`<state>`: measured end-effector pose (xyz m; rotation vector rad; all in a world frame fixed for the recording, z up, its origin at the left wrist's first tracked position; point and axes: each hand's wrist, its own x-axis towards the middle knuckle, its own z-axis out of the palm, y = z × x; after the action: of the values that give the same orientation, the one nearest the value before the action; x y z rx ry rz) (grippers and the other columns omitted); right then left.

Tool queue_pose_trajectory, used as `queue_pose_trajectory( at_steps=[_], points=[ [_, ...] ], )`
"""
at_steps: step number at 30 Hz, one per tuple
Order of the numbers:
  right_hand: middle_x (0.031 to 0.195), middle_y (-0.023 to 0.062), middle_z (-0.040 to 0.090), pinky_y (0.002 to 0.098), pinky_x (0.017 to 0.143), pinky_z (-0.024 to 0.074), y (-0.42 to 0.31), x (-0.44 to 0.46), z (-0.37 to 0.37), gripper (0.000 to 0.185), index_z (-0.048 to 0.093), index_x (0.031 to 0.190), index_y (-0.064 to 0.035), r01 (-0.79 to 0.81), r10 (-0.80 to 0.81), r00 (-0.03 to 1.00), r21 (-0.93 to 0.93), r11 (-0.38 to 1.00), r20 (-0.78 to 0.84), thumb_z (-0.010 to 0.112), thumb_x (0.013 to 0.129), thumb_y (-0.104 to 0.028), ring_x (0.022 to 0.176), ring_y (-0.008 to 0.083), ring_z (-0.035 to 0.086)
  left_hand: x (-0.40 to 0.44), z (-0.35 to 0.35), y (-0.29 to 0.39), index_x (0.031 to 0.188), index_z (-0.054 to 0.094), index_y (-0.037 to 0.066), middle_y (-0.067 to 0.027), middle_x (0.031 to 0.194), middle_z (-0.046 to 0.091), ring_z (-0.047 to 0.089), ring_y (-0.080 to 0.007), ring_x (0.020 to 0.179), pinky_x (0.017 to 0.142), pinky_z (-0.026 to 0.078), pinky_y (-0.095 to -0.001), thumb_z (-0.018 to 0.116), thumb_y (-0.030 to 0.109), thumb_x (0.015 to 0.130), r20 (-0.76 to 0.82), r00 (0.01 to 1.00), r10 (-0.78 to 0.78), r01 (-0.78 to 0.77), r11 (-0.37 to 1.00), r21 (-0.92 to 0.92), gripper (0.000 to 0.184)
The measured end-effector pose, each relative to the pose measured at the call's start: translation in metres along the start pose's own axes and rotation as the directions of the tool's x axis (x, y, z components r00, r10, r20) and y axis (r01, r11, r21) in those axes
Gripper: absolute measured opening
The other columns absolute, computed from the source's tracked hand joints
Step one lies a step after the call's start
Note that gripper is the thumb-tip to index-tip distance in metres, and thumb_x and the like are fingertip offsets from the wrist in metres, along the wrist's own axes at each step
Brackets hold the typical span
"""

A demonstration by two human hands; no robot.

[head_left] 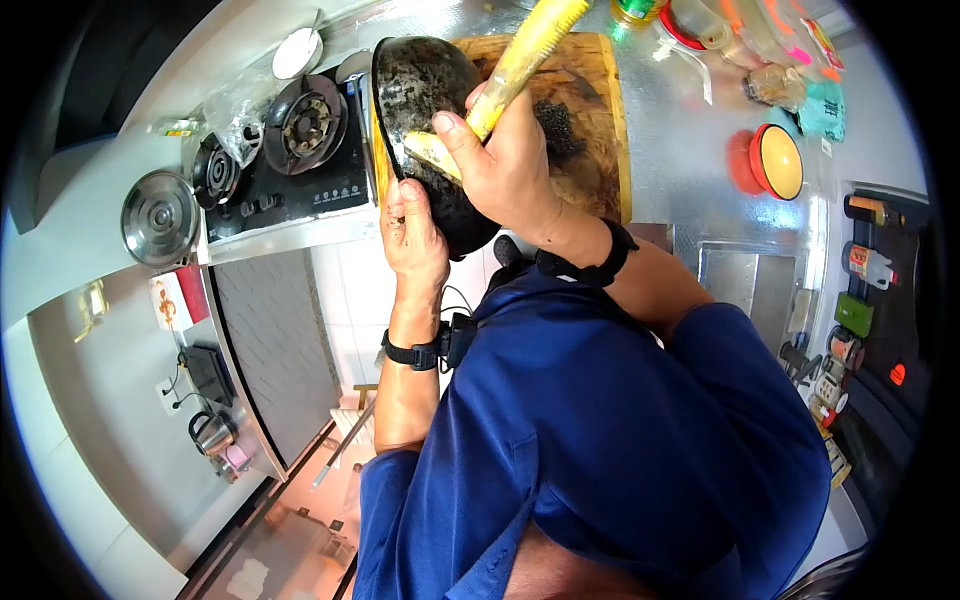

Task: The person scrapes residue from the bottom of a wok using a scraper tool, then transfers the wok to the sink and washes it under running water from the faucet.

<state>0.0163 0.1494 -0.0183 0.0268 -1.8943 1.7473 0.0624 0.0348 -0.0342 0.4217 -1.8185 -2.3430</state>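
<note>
Pan (425,80), dark and blotchy, sits tilted over the wooden board (612,150) in my head view, and I see the left hand (415,235) with fingers clamped on its edge. The right hand (505,165) has its fingers wrapped round a yellow tool (525,55), the lower end against the pan. I make out dark crumbs (560,128) on the board, and a bowl (781,162) farther right on the tabletop (680,130).
</note>
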Motion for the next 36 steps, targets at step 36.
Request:
queue_pose_trajectory(
  at_steps=[36],
  points=[
    [0.079, 0.0228, 0.064, 0.0465, 0.065, 0.0511, -0.013, 0.012, 0.038, 0.040, 0.049, 0.099, 0.0046, 0.063, -0.073, 0.997, -0.254, 0.965, -0.028, 0.072, 0.086, -0.025, 0.071, 0.0412, 0.065, 0.015, -0.033, 0.008, 0.101, 0.061, 0.004, 0.0038, 0.087, 0.054, 0.047, -0.0048, 0.082, 0.075, 0.042, -0.0222, 0.050, 0.018, 0.105, 0.335, 0.940, 0.071, -0.006, 0.982, -0.190, 0.018]
  ],
)
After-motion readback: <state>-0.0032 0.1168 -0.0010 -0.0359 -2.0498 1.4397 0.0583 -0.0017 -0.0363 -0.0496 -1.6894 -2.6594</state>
